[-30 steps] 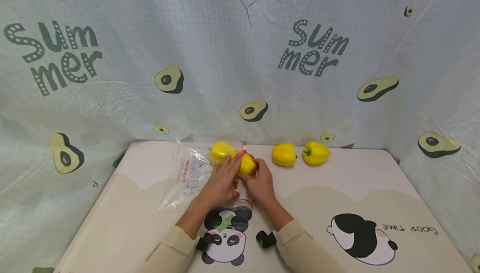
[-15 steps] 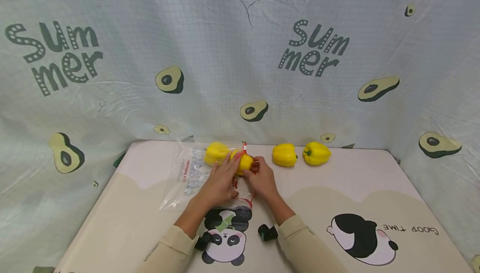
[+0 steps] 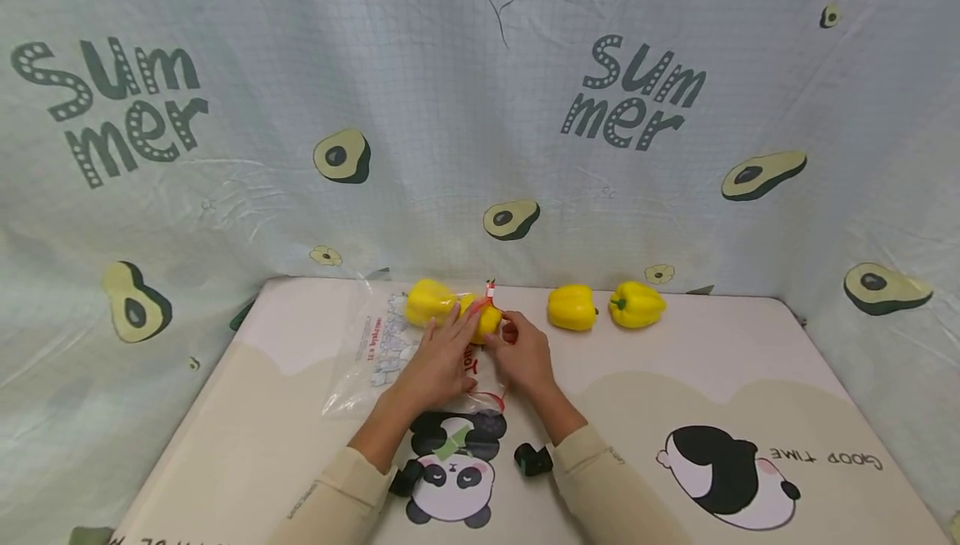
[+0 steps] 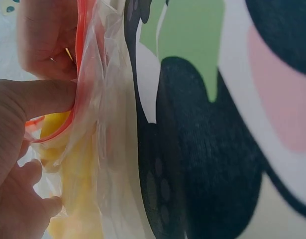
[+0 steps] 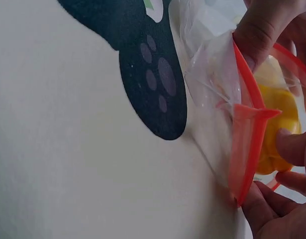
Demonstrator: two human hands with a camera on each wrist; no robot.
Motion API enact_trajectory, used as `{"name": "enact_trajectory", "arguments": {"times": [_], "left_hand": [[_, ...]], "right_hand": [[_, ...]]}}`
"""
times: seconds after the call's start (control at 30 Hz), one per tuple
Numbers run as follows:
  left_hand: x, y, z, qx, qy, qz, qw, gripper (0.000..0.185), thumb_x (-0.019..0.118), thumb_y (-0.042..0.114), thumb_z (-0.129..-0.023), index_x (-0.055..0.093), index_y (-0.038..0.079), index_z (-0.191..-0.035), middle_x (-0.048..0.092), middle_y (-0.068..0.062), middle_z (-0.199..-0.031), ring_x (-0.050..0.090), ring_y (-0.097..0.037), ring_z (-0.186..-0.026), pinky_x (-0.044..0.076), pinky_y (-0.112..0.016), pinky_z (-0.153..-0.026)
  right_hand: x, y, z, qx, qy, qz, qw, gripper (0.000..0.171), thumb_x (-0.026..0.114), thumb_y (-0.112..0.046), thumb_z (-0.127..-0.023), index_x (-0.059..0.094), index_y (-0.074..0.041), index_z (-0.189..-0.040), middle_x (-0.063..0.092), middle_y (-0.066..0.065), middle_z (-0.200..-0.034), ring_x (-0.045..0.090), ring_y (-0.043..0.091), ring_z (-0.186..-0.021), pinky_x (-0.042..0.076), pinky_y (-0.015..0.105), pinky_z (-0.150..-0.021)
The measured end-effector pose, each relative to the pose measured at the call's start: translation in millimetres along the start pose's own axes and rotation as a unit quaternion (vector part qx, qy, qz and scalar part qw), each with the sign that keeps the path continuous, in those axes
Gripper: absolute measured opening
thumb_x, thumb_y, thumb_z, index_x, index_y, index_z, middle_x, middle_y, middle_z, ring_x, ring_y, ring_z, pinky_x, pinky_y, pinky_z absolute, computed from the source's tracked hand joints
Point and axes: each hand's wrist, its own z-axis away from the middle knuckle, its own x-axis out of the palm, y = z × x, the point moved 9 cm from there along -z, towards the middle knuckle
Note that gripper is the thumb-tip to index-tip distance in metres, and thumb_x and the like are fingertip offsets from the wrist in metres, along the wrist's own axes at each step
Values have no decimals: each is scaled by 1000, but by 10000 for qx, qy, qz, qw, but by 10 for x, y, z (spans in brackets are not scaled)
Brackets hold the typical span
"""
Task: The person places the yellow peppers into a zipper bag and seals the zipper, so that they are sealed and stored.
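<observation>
left hand pinching the red zip rim of the clear zip bag | right hand pinching that rim from the other side | yellow bell pepper sits in the bag mouth between both hands | second pepper deeper inside | two loose peppers to the right on the panda mat

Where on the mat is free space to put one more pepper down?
Bare mat lies in front of the two loose peppers, above the right panda print. It is crowded around the bag, where both hands work.
</observation>
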Motion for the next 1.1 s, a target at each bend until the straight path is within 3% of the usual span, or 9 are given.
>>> {"name": "enact_trajectory", "arguments": {"times": [0.37,0.63,0.87,1.1], "left_hand": [[-33,-5,5,-40,4,125,9999,107,87,14,-83,22,17,-168,20,2,-176,11,-26,-166,8,-58,-133],[-32,25,-14,143,-80,18,9999,106,88,16,-83,23,15,-167,18,3,-177,12,-27,-166,10,-59,-133],[-55,8,-18,88,-102,-1,9999,105,88,17,-83,25,14,-167,22,-2,-176,13,-28,-165,10,-58,-133],[-40,-1,-20,65,-161,-9,9998,105,88,17,-83,24,14,-167,20,0,-176,12,-27,-166,9,-58,-133]], "right_hand": [[-24,23,3,-4,228,-124,9997,47,75,-22,-96,66,-14,-141,74,12,-118,67,27,-106,60,44,-100],[-39,-57,-44,-77,380,254,9989,48,76,-30,-96,67,-17,-141,78,10,-108,69,27,-98,60,44,-92],[-18,-23,-71,-98,483,-432,9978,40,77,-21,-95,72,-14,-134,79,9,-109,72,25,-101,62,41,-94],[-13,3,-73,-42,540,-312,9980,42,75,-24,-96,70,-20,-138,80,7,-103,70,25,-97,60,43,-94]]}}
